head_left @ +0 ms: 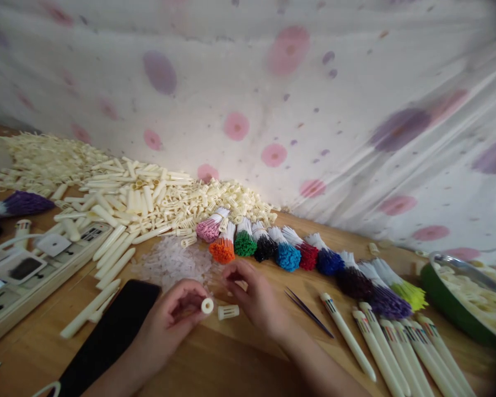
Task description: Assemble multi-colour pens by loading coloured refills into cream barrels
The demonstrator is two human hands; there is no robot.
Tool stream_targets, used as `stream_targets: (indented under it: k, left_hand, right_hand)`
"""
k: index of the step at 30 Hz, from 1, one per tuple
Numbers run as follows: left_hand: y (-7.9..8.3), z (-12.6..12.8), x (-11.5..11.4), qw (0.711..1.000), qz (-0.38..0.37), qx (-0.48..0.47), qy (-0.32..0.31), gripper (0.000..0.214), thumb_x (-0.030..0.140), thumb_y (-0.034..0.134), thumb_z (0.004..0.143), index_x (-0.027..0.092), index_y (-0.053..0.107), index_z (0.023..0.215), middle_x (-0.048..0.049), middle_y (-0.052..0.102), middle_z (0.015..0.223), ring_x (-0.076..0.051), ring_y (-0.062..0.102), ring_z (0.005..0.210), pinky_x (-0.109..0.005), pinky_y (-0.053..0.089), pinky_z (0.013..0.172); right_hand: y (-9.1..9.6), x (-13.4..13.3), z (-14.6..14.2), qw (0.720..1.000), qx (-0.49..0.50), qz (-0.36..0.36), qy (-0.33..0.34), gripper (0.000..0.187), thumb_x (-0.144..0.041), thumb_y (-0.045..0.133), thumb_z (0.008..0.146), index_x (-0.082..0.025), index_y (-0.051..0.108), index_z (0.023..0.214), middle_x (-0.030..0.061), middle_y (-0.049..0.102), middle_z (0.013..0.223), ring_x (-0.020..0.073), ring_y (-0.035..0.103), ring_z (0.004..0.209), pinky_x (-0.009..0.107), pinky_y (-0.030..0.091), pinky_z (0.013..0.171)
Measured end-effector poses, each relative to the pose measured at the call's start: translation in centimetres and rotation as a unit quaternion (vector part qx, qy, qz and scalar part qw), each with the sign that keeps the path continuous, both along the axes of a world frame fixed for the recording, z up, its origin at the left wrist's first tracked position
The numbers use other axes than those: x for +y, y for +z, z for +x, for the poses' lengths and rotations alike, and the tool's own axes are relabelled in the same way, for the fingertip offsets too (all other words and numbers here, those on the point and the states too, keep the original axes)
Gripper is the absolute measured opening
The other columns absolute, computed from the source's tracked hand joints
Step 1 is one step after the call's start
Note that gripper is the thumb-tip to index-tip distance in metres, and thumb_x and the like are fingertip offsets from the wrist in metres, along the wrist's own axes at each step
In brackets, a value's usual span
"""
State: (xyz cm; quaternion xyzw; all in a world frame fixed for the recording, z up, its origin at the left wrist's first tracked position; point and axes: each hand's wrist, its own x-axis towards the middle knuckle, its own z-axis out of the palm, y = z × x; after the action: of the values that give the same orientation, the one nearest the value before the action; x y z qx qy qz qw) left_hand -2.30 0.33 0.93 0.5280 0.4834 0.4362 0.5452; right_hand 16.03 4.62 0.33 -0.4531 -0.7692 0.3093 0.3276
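Note:
My left hand point(171, 317) pinches a cream plastic pen part point(207, 306), its round end with a hole facing me. To its right, a slotted cream pen sleeve point(228, 312) lies on the wooden table. My right hand point(252, 292) hovers just beyond that sleeve, fingers curled together; anything in them is too small to make out. Just behind both hands spreads a heap of small clear plastic pieces point(177, 259). Bundles of white-stemmed refills with coloured ends, such as orange point(222, 250) and light blue point(287, 255), stand in a row behind my right hand.
Tweezers point(309, 312) lie right of my right hand, beside several multicolour pens point(349, 337). A green bowl point(446, 295) of cream parts is at the right. Cream barrels point(116, 193) pile up at back left, near a power strip point(62, 273) and a black phone-like slab point(111, 331).

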Motion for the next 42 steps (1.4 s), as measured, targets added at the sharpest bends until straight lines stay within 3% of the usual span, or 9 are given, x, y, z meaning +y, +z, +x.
stream_targets:
  k: [3,7,10,13,18,23,25,33,42]
  left_hand:
    - [0.0,0.3,-0.2,0.999,0.025,0.023,0.001,0.011,0.019,0.066,0.075,0.026,0.061,0.081,0.0039,0.067,0.08,-0.015,0.063,0.079,-0.021,0.048,0.072]
    - [-0.2,0.7,-0.6,0.998,0.042,0.039,-0.009,0.012,0.02,0.063,0.077,0.03,0.062,0.084,0.0034,0.068,0.084,-0.017,0.065,0.084,-0.023,0.05,0.076]
    - [-0.5,1.0,-1.1,0.997,0.045,0.063,-0.005,0.016,0.022,0.065,0.076,0.033,0.067,0.088,0.0024,0.071,0.088,-0.018,0.067,0.084,-0.024,0.052,0.076]
    - [-0.7,1.3,-1.4,0.995,0.067,0.073,-0.011,0.024,0.023,0.065,0.076,0.037,0.071,0.094,0.0011,0.073,0.098,-0.021,0.067,0.09,-0.026,0.053,0.078]
    - [-0.6,1.6,-1.3,0.989,0.113,0.089,-0.011,0.03,0.021,0.063,0.076,0.04,0.072,0.098,0.0002,0.073,0.099,-0.022,0.067,0.092,-0.029,0.053,0.081]
    - [-0.4,1.5,-1.4,0.993,0.079,0.087,-0.026,0.031,0.024,0.06,0.079,0.042,0.069,0.103,0.0012,0.072,0.104,-0.023,0.066,0.096,-0.03,0.054,0.082]
    - [-0.4,1.5,-1.4,0.995,0.057,0.072,-0.031,0.029,0.025,0.061,0.078,0.041,0.07,0.101,0.0016,0.073,0.103,-0.024,0.066,0.098,-0.031,0.054,0.083]
    - [-0.6,1.6,-1.2,0.994,0.058,0.068,-0.064,0.033,0.023,0.061,0.079,0.042,0.068,0.104,0.0028,0.072,0.104,-0.022,0.065,0.097,-0.028,0.054,0.081]
    - [-0.7,2.1,-1.4,0.994,0.048,0.083,-0.05,0.028,0.024,0.062,0.076,0.04,0.072,0.097,0.0004,0.073,0.098,-0.023,0.066,0.094,-0.028,0.053,0.079]
  right_hand:
    - [0.7,-1.6,0.8,0.991,0.118,-0.069,0.007,0.007,-0.025,0.053,0.086,-0.019,0.05,0.085,-0.0014,0.056,0.073,0.0117,0.056,0.067,0.021,0.046,0.06]
    - [1.1,-3.2,1.4,0.918,0.332,-0.214,0.04,0.025,-0.04,0.068,0.075,-0.02,0.055,0.084,-0.0032,0.055,0.069,0.01,0.055,0.061,0.022,0.045,0.06]
    - [0.9,-3.5,1.6,0.889,0.366,-0.27,0.059,0.027,-0.043,0.066,0.077,-0.018,0.061,0.082,-0.0024,0.057,0.065,0.0088,0.054,0.055,0.022,0.046,0.058]
    - [0.5,-3.4,1.8,0.88,0.363,-0.3,0.062,0.031,-0.047,0.063,0.078,-0.016,0.064,0.073,-0.0005,0.058,0.065,0.0089,0.053,0.053,0.022,0.046,0.056]
    - [0.6,-3.3,2.2,0.896,0.348,-0.268,0.064,0.022,-0.038,0.068,0.076,-0.018,0.061,0.083,-0.0029,0.058,0.067,0.0088,0.054,0.056,0.021,0.045,0.058]
    - [1.7,-4.0,2.6,0.977,0.169,-0.131,0.026,0.014,-0.029,0.058,0.085,-0.018,0.059,0.076,-0.0009,0.058,0.067,0.011,0.054,0.061,0.021,0.042,0.058]
    - [2.1,-4.3,2.6,0.992,0.094,-0.079,0.016,0.009,-0.022,0.056,0.085,-0.018,0.059,0.078,0.0001,0.06,0.071,0.0117,0.055,0.065,0.021,0.042,0.059]
    - [2.3,-4.6,2.4,0.997,0.058,-0.051,0.001,0.005,-0.016,0.055,0.084,-0.02,0.053,0.084,-0.0013,0.061,0.074,0.0117,0.058,0.066,0.021,0.044,0.06]
    - [2.1,-4.5,2.3,0.999,0.03,-0.033,0.004,0.006,-0.014,0.05,0.083,-0.02,0.05,0.083,-0.0005,0.058,0.073,0.0121,0.055,0.065,0.021,0.042,0.06]
